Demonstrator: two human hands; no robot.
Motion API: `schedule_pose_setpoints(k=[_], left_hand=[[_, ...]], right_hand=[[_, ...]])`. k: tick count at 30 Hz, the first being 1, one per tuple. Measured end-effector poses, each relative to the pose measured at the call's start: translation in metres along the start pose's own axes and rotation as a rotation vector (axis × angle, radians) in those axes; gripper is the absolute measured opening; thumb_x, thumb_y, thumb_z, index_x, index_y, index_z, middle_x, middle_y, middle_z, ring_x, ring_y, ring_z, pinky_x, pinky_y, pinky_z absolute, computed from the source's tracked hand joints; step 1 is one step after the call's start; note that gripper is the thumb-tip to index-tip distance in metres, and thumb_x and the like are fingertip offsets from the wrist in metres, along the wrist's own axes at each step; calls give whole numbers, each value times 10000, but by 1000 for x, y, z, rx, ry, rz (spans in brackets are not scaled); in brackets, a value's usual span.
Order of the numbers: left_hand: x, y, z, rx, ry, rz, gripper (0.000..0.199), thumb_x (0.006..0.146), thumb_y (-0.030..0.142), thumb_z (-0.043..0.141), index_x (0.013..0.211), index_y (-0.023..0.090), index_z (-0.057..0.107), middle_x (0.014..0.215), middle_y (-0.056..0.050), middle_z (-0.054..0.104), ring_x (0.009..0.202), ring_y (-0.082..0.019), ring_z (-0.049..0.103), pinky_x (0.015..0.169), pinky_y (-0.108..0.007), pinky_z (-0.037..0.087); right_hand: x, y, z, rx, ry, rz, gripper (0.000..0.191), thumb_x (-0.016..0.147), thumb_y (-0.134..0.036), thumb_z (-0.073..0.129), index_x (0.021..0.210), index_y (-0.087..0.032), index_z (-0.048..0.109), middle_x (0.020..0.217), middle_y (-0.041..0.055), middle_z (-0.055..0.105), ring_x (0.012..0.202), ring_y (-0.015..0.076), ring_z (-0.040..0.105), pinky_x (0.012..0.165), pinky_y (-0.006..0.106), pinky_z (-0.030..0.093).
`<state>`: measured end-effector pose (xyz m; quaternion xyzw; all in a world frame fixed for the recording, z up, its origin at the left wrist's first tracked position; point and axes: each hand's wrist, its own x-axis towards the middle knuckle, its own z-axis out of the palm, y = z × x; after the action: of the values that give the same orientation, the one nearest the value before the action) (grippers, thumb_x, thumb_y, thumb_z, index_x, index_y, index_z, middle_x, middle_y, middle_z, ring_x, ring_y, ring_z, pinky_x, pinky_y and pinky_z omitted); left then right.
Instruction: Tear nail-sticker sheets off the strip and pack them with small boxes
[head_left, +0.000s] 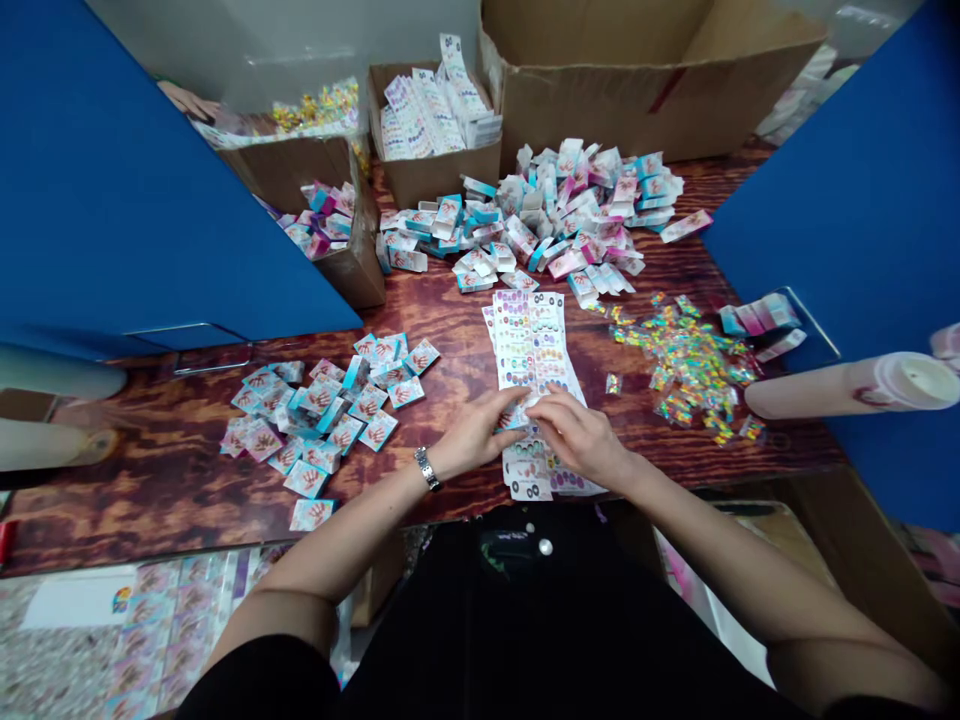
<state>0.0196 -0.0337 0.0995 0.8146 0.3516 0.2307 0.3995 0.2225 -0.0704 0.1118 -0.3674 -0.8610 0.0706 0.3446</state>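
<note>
Above the printed sheets, my left hand holds a small box between its thumb and fingers. My right hand is closed at the box's right end, thumb and fingertips together; whatever is in its pinch is too small to make out. To the left lies a pile of closed small boxes with red hand prints. Behind the sheets spreads a heap of open small boxes. At the right are many tiny colourful packets, one lying apart nearer my right hand.
Cardboard boxes stand at the back: one with printed sheets, a large one, and one at left holding small boxes. Blue panels flank the table. Another person's hand shows at upper left.
</note>
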Motion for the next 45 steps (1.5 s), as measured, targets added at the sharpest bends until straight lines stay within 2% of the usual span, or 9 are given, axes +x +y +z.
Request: schedule_pose_setpoints(k=[4,7,12,16,24,29,34,39,45], left_hand=[[-1,4,2,-1,32,54,472,892,270,604,1330,219,433,1271,-102,573,1130,-229,560,962,-387,467],[-2,5,2,34,39,42,409,890,270,604,1268,208,464,1138,-86,592,997,-207,581,871,-357,497],[-3,5,8,176,20,45,353,894,213,564,1233,219,465,1093,-74,551,976,-202,569,818,-334,507],[-1,7,13,304,46,71,360,896,169,525,1248,218,467,1110,-86,537,1001,-215,561,850,-353,507],[0,10,15,400,161,72,332,937,224,483,1267,187,468,1108,-114,581,1012,-233,573,866,-374,510],[-2,8,21,407,229,91,594,902,198,511,1433,132,252,1135,-154,588,1038,-265,581,876,-405,516],[-4,5,26,452,235,77,688,918,235,493,1501,151,138,1142,-150,586,1030,-258,579,868,-387,517],[-3,5,28,534,277,48,722,921,210,436,1526,125,51,1070,-140,565,932,-248,544,829,-391,497],[-1,5,29,489,247,-2,720,923,226,413,1526,109,35,1065,-140,541,940,-246,507,840,-389,478]], right_hand=[[3,-4,-1,80,25,157,295,900,-100,478,1161,-226,531,1035,80,585,1036,210,594,954,423,525],[4,-8,1,74,57,364,322,877,-178,549,1197,-207,519,1124,118,555,1084,248,570,928,440,520],[0,-11,12,222,54,656,425,859,-213,562,1271,-231,459,1029,62,646,861,195,655,803,369,559],[-1,-14,19,235,157,706,350,876,-241,548,1222,-235,499,1012,59,674,858,192,663,820,362,544],[8,-13,19,672,253,887,228,891,-387,574,1023,-210,631,948,45,692,829,167,654,766,311,542],[10,-10,26,720,311,960,217,803,-367,677,937,-198,656,887,35,697,790,168,653,736,306,547],[12,-15,20,456,231,823,122,857,-244,589,931,-210,680,911,30,705,837,181,661,788,331,535],[11,-29,21,140,216,512,319,921,-137,455,1181,-226,617,1098,66,681,1035,207,610,928,387,501],[0,-37,36,137,209,488,482,936,-154,437,1414,-211,428,1265,131,574,1191,233,529,1017,431,476]])
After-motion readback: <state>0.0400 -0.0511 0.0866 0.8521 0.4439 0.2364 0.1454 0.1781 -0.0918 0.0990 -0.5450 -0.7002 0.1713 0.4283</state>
